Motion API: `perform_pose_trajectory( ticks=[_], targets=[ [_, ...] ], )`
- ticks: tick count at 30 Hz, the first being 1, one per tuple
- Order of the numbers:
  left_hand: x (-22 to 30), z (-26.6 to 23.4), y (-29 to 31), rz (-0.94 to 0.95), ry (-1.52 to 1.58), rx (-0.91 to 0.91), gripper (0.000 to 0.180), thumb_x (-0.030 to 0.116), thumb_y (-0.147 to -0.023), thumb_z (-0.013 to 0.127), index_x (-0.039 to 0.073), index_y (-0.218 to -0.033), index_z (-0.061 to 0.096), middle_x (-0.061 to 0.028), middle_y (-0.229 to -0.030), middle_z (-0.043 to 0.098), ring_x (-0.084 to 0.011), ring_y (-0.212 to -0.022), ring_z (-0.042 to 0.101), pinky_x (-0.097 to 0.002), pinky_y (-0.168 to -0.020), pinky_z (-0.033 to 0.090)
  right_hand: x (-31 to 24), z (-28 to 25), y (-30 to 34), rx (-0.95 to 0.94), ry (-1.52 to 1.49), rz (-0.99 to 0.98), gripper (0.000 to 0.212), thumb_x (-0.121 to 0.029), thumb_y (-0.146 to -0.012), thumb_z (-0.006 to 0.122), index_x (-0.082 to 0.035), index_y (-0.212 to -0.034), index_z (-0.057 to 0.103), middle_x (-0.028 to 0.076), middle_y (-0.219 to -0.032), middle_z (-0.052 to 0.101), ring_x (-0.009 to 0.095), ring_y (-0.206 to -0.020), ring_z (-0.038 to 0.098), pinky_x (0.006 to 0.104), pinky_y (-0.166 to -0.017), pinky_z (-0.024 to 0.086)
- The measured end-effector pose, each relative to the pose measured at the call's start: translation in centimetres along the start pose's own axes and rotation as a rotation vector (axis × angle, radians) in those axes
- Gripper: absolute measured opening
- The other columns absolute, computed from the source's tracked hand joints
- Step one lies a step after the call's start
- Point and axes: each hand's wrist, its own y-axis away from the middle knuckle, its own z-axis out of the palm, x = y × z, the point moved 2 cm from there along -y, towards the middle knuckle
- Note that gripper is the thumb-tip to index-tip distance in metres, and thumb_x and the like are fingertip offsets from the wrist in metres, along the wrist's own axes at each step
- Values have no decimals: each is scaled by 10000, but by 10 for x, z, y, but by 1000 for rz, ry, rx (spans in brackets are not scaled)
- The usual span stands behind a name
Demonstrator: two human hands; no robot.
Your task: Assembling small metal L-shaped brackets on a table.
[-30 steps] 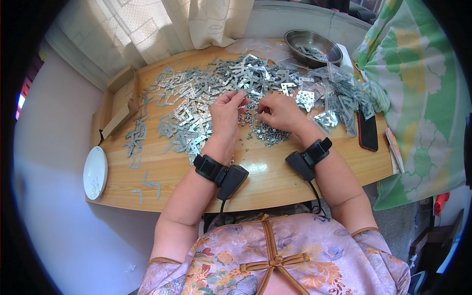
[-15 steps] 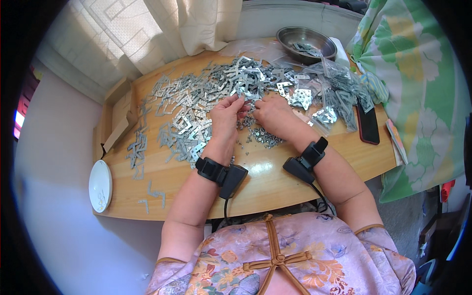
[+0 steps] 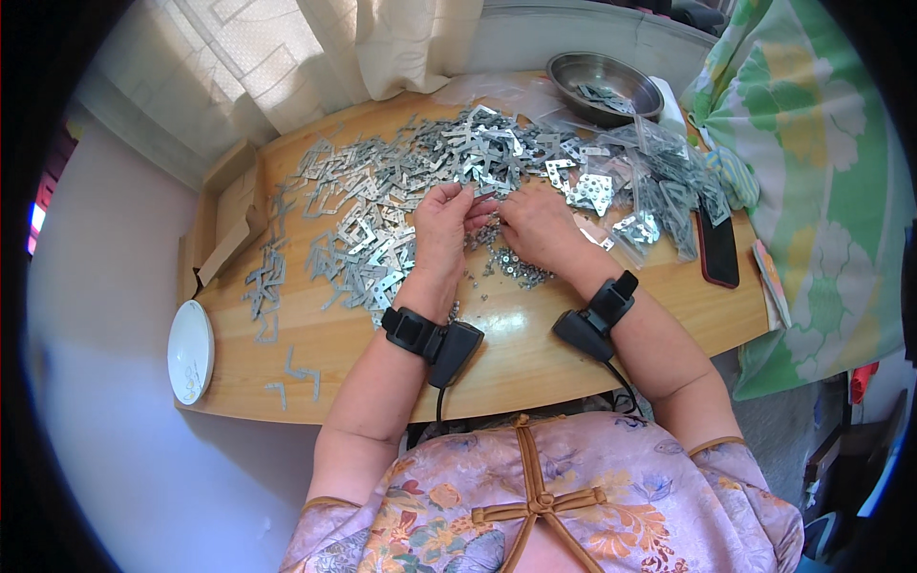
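Observation:
Both hands meet over the middle of the table, at the near edge of a big heap of silver L-shaped metal brackets (image 3: 377, 224). My left hand (image 3: 442, 224) is closed with its fingertips pinched; whatever it holds is too small to make out. Close beside it, my right hand (image 3: 541, 226) is closed too, fingers curled down toward the left fingertips, and what it grips is hidden. Small nuts and screws (image 3: 516, 265) lie scattered below and between the hands. Just right of my right hand sits a clump of shiny flat metal plates (image 3: 591, 193).
Clear plastic bags of brackets (image 3: 669, 181) lie at the right, by a dark phone (image 3: 717, 250). A steel bowl (image 3: 604, 88) with brackets stands at the back. Leftward are an open cardboard box (image 3: 229, 215) and a white dish (image 3: 191, 353) at the table's edge.
The view has shifted slightly. My hands stay together at the same spot, and the left fingertips have turned a little; a bracket tip seen above them before no longer stands out.

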Motion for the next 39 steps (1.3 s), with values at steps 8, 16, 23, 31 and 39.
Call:
perform_pose_trajectory(
  ticks=[8, 16, 23, 31, 39],
  targets=[
    [6, 2, 8, -30, -53, -13, 113, 103, -865, 516, 29, -948, 497, -105, -867, 627, -182, -806, 641, -224, -624, 493, 19, 6, 1, 223, -717, 316, 121, -84, -709, 604, -28, -815, 615, 127, -738, 632, 262, -654, 617, 330, -607, 482],
    [7, 3, 7, -20, -94, -24, 95, 106, -859, 525, 33, -921, 519, -97, -855, 632, -175, -791, 643, -225, -633, 492, 21, 4, 0, 370, -921, 344, 129, -22, -713, 623, 2, -840, 624, 115, -761, 631, 175, -658, 609, 269, -606, 474],
    [5, 3, 8, -6, -106, -17, 100, 114, -858, 535, 34, -918, 528, -90, -839, 638, -163, -760, 646, -219, -613, 487, 22, -1, -1, 393, -673, 188, 115, -39, -694, 651, -13, -804, 630, 100, -725, 589, 237, -679, 579, 306, -604, 454],
    [3, -1, 7, 20, -109, -43, 120, 130, -857, 549, 36, -930, 531, -75, -837, 633, -153, -758, 645, -199, -593, 473, 19, -2, -2, 432, -656, 125, 101, -42, -671, 671, -32, -760, 625, 82, -718, 573, 236, -691, 566, 310, -611, 449],
    [5, 0, 7, 27, -111, -44, 114, 134, -854, 563, 40, -909, 529, -55, -818, 620, -149, -748, 643, -201, -589, 473, 18, -3, -2, 433, -652, 101, 103, -35, -665, 676, -39, -757, 631, 69, -748, 570, 216, -715, 564, 297, -603, 452]
  ],
)
